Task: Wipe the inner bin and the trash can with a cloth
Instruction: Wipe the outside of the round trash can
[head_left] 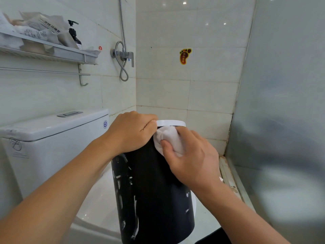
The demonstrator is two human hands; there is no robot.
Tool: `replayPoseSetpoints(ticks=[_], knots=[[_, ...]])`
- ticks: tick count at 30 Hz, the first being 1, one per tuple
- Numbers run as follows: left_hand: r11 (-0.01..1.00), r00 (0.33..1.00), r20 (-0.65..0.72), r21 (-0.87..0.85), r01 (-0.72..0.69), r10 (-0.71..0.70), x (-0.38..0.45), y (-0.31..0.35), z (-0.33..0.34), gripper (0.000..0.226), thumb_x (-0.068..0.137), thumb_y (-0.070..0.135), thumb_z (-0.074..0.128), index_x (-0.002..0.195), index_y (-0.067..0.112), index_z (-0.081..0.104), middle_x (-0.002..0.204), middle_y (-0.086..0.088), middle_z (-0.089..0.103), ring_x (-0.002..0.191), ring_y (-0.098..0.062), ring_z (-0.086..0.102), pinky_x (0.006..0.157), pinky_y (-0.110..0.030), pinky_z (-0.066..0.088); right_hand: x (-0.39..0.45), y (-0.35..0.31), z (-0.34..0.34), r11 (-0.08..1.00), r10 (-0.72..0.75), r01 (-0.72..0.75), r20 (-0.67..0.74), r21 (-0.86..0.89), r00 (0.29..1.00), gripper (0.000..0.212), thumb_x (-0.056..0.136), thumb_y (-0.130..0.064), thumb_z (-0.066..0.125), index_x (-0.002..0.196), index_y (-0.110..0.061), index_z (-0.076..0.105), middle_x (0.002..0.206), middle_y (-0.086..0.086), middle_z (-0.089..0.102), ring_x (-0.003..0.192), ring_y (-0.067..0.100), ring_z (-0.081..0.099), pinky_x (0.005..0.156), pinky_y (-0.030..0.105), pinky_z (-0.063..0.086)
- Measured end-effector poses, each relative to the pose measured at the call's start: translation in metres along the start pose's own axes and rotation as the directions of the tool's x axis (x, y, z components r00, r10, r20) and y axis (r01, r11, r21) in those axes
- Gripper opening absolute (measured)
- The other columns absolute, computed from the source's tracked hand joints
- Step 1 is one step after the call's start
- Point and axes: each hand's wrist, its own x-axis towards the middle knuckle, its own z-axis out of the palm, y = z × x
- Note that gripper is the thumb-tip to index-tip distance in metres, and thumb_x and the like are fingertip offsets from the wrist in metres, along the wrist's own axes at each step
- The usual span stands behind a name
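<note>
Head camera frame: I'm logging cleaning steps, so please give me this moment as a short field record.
setting: bathroom, toilet tank at left
object wiped: black bin with white rim
left hand: grips the bin's top edge
right hand: presses a white cloth on the bin's upper side
bin surface: white smears on its left side
background: wall shelf, pump bottle, shower valve

A small tiled bathroom: a white ceramic toilet cistern [52, 131] stands below a grey wall shelf [52, 51] holding a dark pump bottle [75, 35], beside a chrome shower mixer with hose [124, 55] and a frosted glass partition [284, 85].
</note>
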Motion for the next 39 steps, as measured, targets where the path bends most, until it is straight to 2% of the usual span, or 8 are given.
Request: replayPoseSetpoints(ticks=[5,13,17,19,21,28,34,39], knots=[[1.000,1.000,-0.003,-0.024,0.005,-0.005,-0.001,0.001,0.000,0.031,0.091,0.038,0.032,0.066,0.022,0.039,0.059,0.000,0.047,0.063,-0.025,0.045,0.059,-0.039,0.033,0.000,0.003,0.004,0.989,-0.150,0.150,0.003,0.018,0.989,0.031,0.089,-0.058,0.059,0.105,-0.033,0.069,0.086,-0.011,0.062,0.077,0.016,0.058,0.059,0.033,0.048],[0.994,0.999,-0.014,-0.101,0.045,-0.047,-0.005,-0.012,-0.001,0.034,0.092,0.035,0.035,0.061,0.021,0.035,0.055,-0.001,0.039,0.055,-0.018,0.035,0.056,-0.035,0.029,0.002,0.045,-0.001,0.974,0.196,-0.208,0.131,0.086,0.972,0.027,0.095,-0.058,0.052,0.111,-0.038,0.062,0.088,-0.012,0.062,0.080,0.013,0.060,0.063,0.029,0.042],[0.996,0.997,-0.035,-0.064,0.067,-0.069,0.002,-0.015,0.004,0.035,0.092,0.038,0.034,0.058,0.029,0.039,0.053,0.001,0.039,0.055,-0.018,0.035,0.055,-0.033,0.025,-0.016,0.032,0.004,0.995,-0.079,0.075,0.083,0.060,0.993,0.032,0.090,-0.055,0.057,0.111,-0.033,0.068,0.089,-0.010,0.061,0.078,0.019,0.060,0.058,0.032,0.047],[0.995,0.995,-0.035,-0.049,0.086,-0.088,0.004,-0.017,0.005,0.033,0.091,0.040,0.034,0.060,0.036,0.044,0.054,0.001,0.042,0.056,-0.017,0.038,0.056,-0.034,0.026,-0.026,0.026,0.005,0.954,-0.300,0.298,0.106,0.042,0.948,0.034,0.089,-0.054,0.062,0.112,-0.031,0.071,0.092,-0.007,0.061,0.080,0.020,0.058,0.057,0.033,0.048],[0.993,0.995,-0.033,-0.082,0.086,-0.089,0.003,-0.016,0.004,0.032,0.091,0.040,0.035,0.060,0.037,0.046,0.056,0.004,0.044,0.056,-0.018,0.038,0.056,-0.034,0.030,-0.028,0.022,0.004,0.933,-0.360,0.359,0.136,0.030,0.923,0.032,0.089,-0.055,0.063,0.111,-0.033,0.071,0.092,-0.008,0.059,0.079,0.018,0.056,0.054,0.034,0.048],[0.991,0.998,-0.041,-0.126,0.049,-0.055,0.002,-0.011,0.005,0.036,0.091,0.036,0.040,0.056,0.028,0.038,0.054,0.004,0.039,0.056,-0.017,0.035,0.055,-0.033,0.027,0.005,0.024,0.001,1.000,-0.019,0.019,0.005,-0.003,1.000,0.030,0.087,-0.059,0.054,0.104,-0.039,0.069,0.082,-0.011,0.054,0.071,0.015,0.054,0.054,0.029,0.042],[0.983,0.988,-0.027,-0.113,0.147,-0.151,0.002,-0.030,0.003,0.034,0.089,0.044,0.036,0.065,0.021,0.039,0.055,0.003,0.039,0.057,-0.017,0.034,0.059,-0.037,0.033,-0.023,0.029,0.002,0.968,-0.233,0.207,0.204,0.140,0.951,0.030,0.086,-0.055,0.060,0.108,-0.037,0.070,0.087,-0.011,0.059,0.074,0.013,0.057,0.056,0.033,0.050],[0.988,0.991,-0.040,-0.094,0.123,-0.127,0.002,-0.028,0.004,0.048,0.091,0.053,0.045,0.062,0.017,0.032,0.052,0.004,0.034,0.054,-0.017,0.030,0.056,-0.036,0.029,-0.010,0.029,0.001,0.988,-0.142,0.129,0.170,0.085,0.975,0.030,0.085,-0.059,0.057,0.107,-0.041,0.068,0.085,-0.012,0.058,0.073,0.012,0.057,0.057,0.033,0.050]])
